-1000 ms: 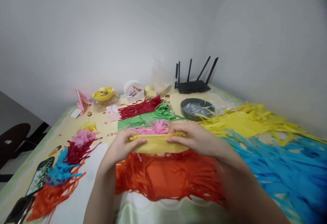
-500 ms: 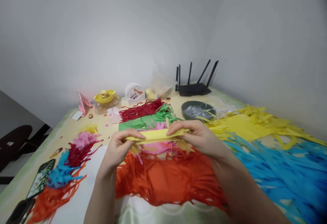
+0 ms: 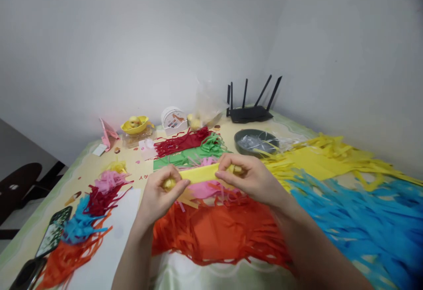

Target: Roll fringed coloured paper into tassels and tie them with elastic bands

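Both hands (image 3: pixel 158 194) curl snugly around a yellow strip (image 3: pixel 200 173); within them it seems crumpled.

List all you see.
Strip: one, yellow, centre
Middle piles: four, orange/pink/green/red, centre
Right piles: two, yellow/blue, right
Tufts: five, multicoloured, left
Sheet: one, white, left
Phone: one, green, left
Unclear item: one, black, left
Bowl: one, dark, back
Router: one, black, back
Bag: one, translucent, back
Holder: one, white, back
Dish: one, yellow, back
Box: one, clear, back
Stand: one, pink, back
Cloth: one, cream, beneath
Chair: one, brown, left
Walls: two, grey, back
Left hand: one, bare, centre
Right hand: one, bare, centre
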